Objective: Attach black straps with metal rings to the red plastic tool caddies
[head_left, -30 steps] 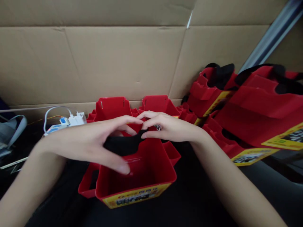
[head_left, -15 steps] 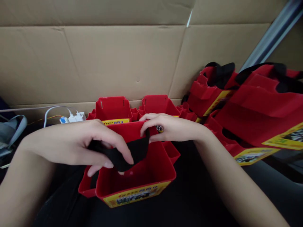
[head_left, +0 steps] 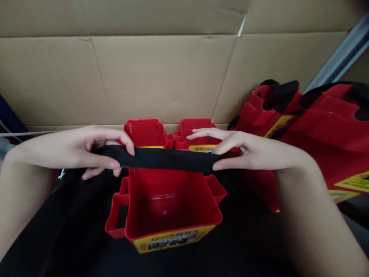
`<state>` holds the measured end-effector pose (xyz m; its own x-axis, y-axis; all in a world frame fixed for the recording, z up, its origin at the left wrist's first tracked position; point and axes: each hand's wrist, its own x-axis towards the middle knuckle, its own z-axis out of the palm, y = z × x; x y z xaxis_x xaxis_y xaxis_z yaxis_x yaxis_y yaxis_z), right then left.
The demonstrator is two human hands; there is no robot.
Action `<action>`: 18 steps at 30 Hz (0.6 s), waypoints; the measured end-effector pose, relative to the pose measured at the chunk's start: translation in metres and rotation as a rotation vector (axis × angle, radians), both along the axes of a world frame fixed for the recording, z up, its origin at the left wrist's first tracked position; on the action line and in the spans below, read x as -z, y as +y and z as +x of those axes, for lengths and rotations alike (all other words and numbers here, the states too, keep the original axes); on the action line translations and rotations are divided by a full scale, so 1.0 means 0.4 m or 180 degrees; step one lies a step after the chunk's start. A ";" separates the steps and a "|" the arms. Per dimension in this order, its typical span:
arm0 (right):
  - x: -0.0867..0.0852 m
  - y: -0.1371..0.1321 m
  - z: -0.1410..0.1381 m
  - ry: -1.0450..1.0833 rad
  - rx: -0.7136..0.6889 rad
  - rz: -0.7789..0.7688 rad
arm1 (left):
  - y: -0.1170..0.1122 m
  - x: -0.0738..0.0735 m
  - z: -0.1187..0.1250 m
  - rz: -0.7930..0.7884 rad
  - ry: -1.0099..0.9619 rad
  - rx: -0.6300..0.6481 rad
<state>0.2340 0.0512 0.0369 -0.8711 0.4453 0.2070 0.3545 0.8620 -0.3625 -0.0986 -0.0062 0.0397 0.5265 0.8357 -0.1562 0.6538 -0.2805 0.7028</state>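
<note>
A black webbing strap point(head_left: 170, 159) is stretched level between my two hands, above the back rim of a red plastic bucket point(head_left: 173, 209). My left hand point(head_left: 95, 150) pinches the strap between thumb and fingers. At the other end my right hand point(head_left: 233, 148) grips it, thumb below, with some fingers stretched out. The bucket has side pockets, a yellow printed label point(head_left: 173, 238) on its front, and it sits upright on dark cloth close to me. Whether the strap is fixed to the bucket's back wall is hidden.
Two more red buckets, one on the left point(head_left: 144, 130) and one on the right point(head_left: 196, 125), stand behind it against a cardboard wall point(head_left: 161, 77). To the right, larger-looking red buckets point(head_left: 323, 134) with black straps are stacked, near a grey metal post point(head_left: 340, 54).
Both hands have come up out of the bucket and moved apart. The strap, bent inside the bucket before, is now pulled straight above it. The view has shifted slightly.
</note>
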 end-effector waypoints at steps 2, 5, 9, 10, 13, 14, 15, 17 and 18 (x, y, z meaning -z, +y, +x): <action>0.003 -0.019 -0.017 0.0014 0.0178 0.0043 | 0.011 0.007 0.029 0.0330 0.0043 0.0160; 0.029 -0.079 -0.094 0.0435 0.0311 0.0130 | 0.009 0.025 0.115 0.0969 0.0297 0.0493; 0.061 -0.131 -0.171 0.0409 0.0691 0.0111 | -0.018 0.037 0.179 0.1491 0.0187 0.0682; 0.059 -0.130 -0.169 0.0377 0.0626 0.0062 | -0.023 0.035 0.172 0.1499 0.0108 0.0591; 0.026 -0.106 -0.105 0.0420 0.0558 0.0036 | -0.021 0.020 0.098 0.1337 0.0124 0.0277; 0.010 -0.095 -0.071 0.0429 0.0685 0.0061 | -0.016 0.013 0.064 0.1204 0.0257 0.0244; -0.006 -0.085 -0.035 0.0420 0.0864 0.0087 | -0.010 0.006 0.030 0.1041 0.0376 0.0277; -0.031 -0.070 0.028 0.0201 0.1267 0.0079 | 0.002 -0.004 -0.025 0.0806 0.0575 0.0156; -0.037 -0.067 0.049 0.0053 0.1413 0.0077 | 0.007 -0.006 -0.039 0.0945 0.0562 -0.0117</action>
<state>0.2534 0.0245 0.0515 -0.5931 0.7703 0.2345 0.6863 0.6359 -0.3530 -0.1143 -0.0035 0.0423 0.4817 0.8763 0.0107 0.7714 -0.4298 0.4692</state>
